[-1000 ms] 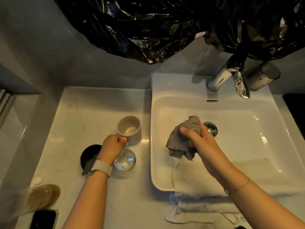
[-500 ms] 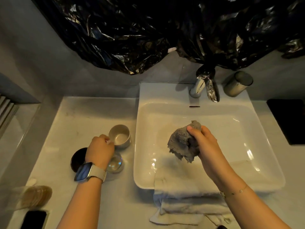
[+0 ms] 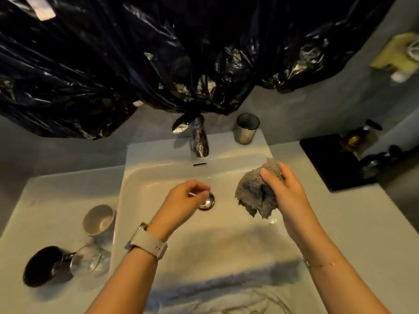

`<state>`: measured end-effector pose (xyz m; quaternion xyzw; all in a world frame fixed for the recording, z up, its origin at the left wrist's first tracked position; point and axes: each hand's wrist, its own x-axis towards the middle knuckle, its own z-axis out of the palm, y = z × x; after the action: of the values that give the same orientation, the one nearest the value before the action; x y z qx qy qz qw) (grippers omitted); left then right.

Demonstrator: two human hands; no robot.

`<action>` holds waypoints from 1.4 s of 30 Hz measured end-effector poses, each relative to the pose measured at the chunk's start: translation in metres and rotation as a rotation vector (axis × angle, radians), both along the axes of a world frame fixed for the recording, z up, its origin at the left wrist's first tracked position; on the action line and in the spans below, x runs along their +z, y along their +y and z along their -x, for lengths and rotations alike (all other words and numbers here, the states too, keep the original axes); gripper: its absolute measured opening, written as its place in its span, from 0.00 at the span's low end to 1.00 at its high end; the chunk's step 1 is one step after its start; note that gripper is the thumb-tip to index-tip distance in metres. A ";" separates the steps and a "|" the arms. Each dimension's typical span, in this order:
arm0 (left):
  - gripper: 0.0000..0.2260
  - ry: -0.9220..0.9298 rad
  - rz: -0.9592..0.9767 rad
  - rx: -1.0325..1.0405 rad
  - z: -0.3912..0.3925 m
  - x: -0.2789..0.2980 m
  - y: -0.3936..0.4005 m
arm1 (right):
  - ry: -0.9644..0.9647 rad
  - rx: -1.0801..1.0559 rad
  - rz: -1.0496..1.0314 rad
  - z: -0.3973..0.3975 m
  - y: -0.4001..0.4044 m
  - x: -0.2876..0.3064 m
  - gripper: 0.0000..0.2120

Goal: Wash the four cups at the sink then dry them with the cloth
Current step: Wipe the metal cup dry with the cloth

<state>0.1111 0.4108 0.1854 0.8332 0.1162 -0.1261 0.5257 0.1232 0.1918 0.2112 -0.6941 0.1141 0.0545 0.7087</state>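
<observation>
My right hand point(image 3: 286, 191) grips a crumpled grey cloth point(image 3: 255, 194) above the right half of the white sink point(image 3: 156, 155). My left hand point(image 3: 182, 200), with a watch on its wrist, hovers over the basin beside the metal drain point(image 3: 208, 202); its fingers are loosely curled and seem to hold nothing. On the counter left of the sink stand a beige cup point(image 3: 98, 219), a clear glass point(image 3: 90, 260) and a black cup point(image 3: 42, 266). A metal cup point(image 3: 246, 128) stands on the sink's back ledge.
The chrome faucet point(image 3: 199, 141) juts over the basin from the back. A white towel point(image 3: 226, 293) is draped over the sink's front rim. Black plastic sheeting point(image 3: 136, 64) hangs above. At the right, a black tray point(image 3: 328, 164) holds bottles.
My left hand has left the cups on the counter and moved right, over the basin near the drain. My right hand has carried the cloth to the right. The view has tilted upward.
</observation>
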 end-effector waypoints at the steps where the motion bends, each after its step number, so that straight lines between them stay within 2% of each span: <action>1: 0.06 0.001 0.031 -0.004 -0.011 -0.003 -0.017 | -0.001 0.005 0.002 -0.005 -0.009 0.000 0.07; 5: 0.16 -0.013 0.140 0.078 -0.066 -0.016 -0.074 | 0.018 -0.017 0.044 -0.026 -0.039 -0.006 0.05; 10: 0.26 -0.253 0.085 0.294 -0.149 -0.047 -0.113 | 0.117 -0.093 0.003 -0.057 -0.058 -0.025 0.11; 15: 0.44 -0.200 -0.003 0.221 -0.216 -0.086 -0.127 | 0.201 -0.079 -0.028 -0.080 -0.064 -0.044 0.08; 18: 0.51 -0.153 -0.126 0.182 -0.239 -0.099 -0.131 | 0.230 -0.058 -0.059 -0.087 -0.067 -0.053 0.10; 21: 0.45 -0.159 -0.223 0.186 -0.249 -0.102 -0.132 | 0.214 -0.079 -0.060 -0.088 -0.069 -0.059 0.14; 23: 0.41 -0.217 -0.236 0.167 -0.245 -0.102 -0.127 | 0.176 -0.111 -0.053 -0.084 -0.070 -0.060 0.12; 27: 0.36 -0.354 -0.010 0.075 -0.202 -0.097 -0.104 | 0.095 -0.212 -0.019 -0.070 -0.074 -0.056 0.09; 32: 0.35 -0.450 -0.003 -0.133 -0.112 -0.073 -0.077 | 0.058 -0.315 -0.071 -0.047 -0.075 -0.048 0.14; 35: 0.32 -0.439 -0.168 -0.260 -0.073 -0.060 -0.062 | 0.058 -0.354 -0.132 -0.032 -0.071 -0.045 0.15; 38: 0.30 -0.421 -0.418 -0.443 -0.057 -0.041 -0.047 | 0.094 -0.380 -0.193 -0.019 -0.066 -0.045 0.15; 42: 0.29 -0.054 -0.700 -0.715 -0.065 -0.018 -0.033 | 0.125 -0.345 -0.232 -0.005 -0.060 -0.044 0.14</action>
<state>0.1762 0.3782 0.1670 0.9503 -0.1550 -0.2302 0.1414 0.1285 0.1322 0.1671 -0.5734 0.2678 -0.0118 0.7742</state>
